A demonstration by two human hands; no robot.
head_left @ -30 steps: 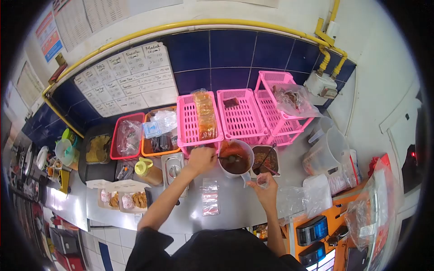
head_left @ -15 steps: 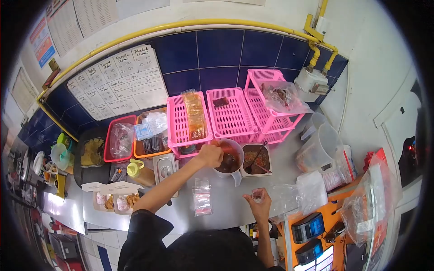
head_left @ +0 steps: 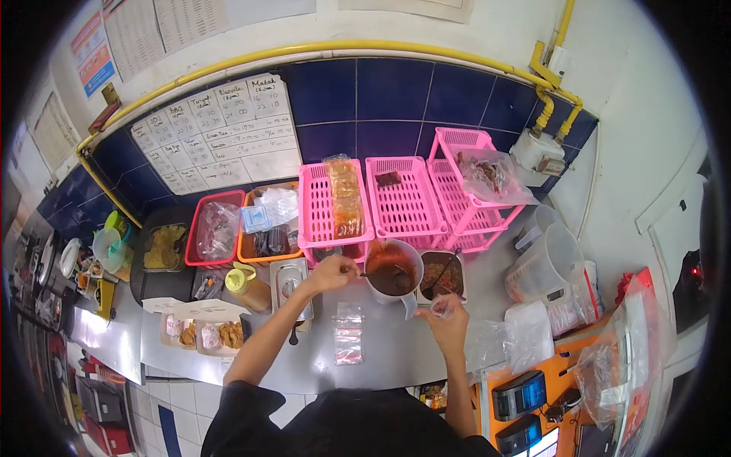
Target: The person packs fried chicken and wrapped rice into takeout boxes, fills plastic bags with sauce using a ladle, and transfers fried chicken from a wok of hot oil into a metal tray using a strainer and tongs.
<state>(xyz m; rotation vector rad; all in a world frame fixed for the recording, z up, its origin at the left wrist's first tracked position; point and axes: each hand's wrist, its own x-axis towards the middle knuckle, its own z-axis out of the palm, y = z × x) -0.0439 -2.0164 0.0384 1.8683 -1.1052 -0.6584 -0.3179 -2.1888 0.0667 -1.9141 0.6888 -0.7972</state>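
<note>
My left hand (head_left: 335, 273) is closed around the handle of a spoon, whose bowl (head_left: 401, 281) rests in dark red sauce inside a clear plastic jug (head_left: 416, 264). Just right of the jug's handle, my right hand (head_left: 448, 324) grips a small clear plastic bag (head_left: 442, 306) with a rounded open mouth. Behind that hand a metal pan (head_left: 462, 283) holds chopped food and a dark-handled spoon. Several flat clear zip bags (head_left: 349, 335) lie on the steel counter between my arms.
Pink baskets (head_left: 407, 217) line the back. To the left are a red basket (head_left: 199, 232), an orange basket (head_left: 244, 247), a sauce bottle (head_left: 247, 289), a lidded metal pan (head_left: 291, 283) and open food boxes (head_left: 199, 335). Large clear jugs (head_left: 544, 255) stand right, beside plastic bags (head_left: 525, 335).
My left hand has shifted left from above the jug to its left side, exposing more sauce. The right hand has risen with the bag towards the jug. The camera view has tilted slightly.
</note>
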